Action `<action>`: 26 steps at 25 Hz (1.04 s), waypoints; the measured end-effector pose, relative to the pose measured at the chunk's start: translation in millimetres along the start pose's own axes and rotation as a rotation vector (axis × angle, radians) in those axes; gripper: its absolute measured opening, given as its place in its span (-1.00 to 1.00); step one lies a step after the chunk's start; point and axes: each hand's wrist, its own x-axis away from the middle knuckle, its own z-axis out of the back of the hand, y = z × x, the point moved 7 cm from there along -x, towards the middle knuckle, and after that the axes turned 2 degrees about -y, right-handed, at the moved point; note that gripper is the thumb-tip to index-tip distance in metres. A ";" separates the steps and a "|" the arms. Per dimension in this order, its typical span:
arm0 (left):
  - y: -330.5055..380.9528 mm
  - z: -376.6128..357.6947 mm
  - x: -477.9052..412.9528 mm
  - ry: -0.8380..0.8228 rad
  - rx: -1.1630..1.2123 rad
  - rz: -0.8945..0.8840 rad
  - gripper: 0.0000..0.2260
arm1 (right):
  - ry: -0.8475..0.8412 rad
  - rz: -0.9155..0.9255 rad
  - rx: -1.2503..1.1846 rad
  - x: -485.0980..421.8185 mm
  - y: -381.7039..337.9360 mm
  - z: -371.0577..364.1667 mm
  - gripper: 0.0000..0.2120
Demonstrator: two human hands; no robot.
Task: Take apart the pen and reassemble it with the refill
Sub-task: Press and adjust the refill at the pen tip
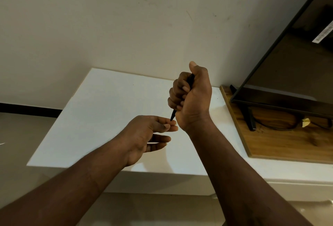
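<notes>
Both bare forearms reach forward. The right hand (pixel 192 97), raised with thumb up, closes in a fist around a pen (pixel 173 115); the lower left hand (pixel 144 135) pinches its tip between thumb and forefinger, other fingers straight.

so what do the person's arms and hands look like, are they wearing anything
The left forearm and right forearm are bare down to the frame's edge, with no sleeves showing. The left hand and right hand are bare too: no gloves, rings, watch or bands visible.
</notes>
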 end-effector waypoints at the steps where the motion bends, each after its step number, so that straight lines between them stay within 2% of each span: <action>1: 0.0 0.3 0.0 0.002 0.001 0.000 -0.73 | 0.003 -0.002 -0.010 -0.4 0.1 0.5 -0.52; 5: 0.0 0.5 -0.1 0.005 0.008 -0.002 -0.80 | 0.012 -0.004 -0.009 -1.4 -0.1 2.9 -0.50; 16: -2.7 0.4 -2.7 0.002 0.008 -0.003 -0.76 | 0.028 0.015 -0.017 -1.5 -0.6 5.2 -0.52; 26: -0.6 -0.5 -1.3 0.001 0.023 -0.019 -0.85 | 0.036 0.001 -0.040 -1.3 -0.7 6.5 -0.50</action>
